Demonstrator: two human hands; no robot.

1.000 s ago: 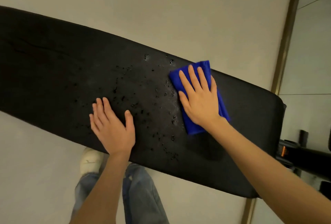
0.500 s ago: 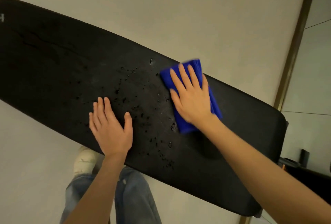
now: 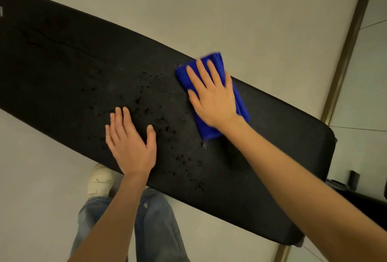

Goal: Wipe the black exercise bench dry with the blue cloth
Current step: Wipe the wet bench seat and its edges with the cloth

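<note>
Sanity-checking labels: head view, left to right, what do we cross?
White shoe → left hand, flat on the black bench → right hand pressing the blue cloth → brass floor strip.

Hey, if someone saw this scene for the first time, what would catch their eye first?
The bright blue folded cloth stands out, pressed flat under the right hand on the long black padded exercise bench, right of centre. Beside it, water droplets bead across the bench's middle, where the left hand rests flat near the front edge.
</note>
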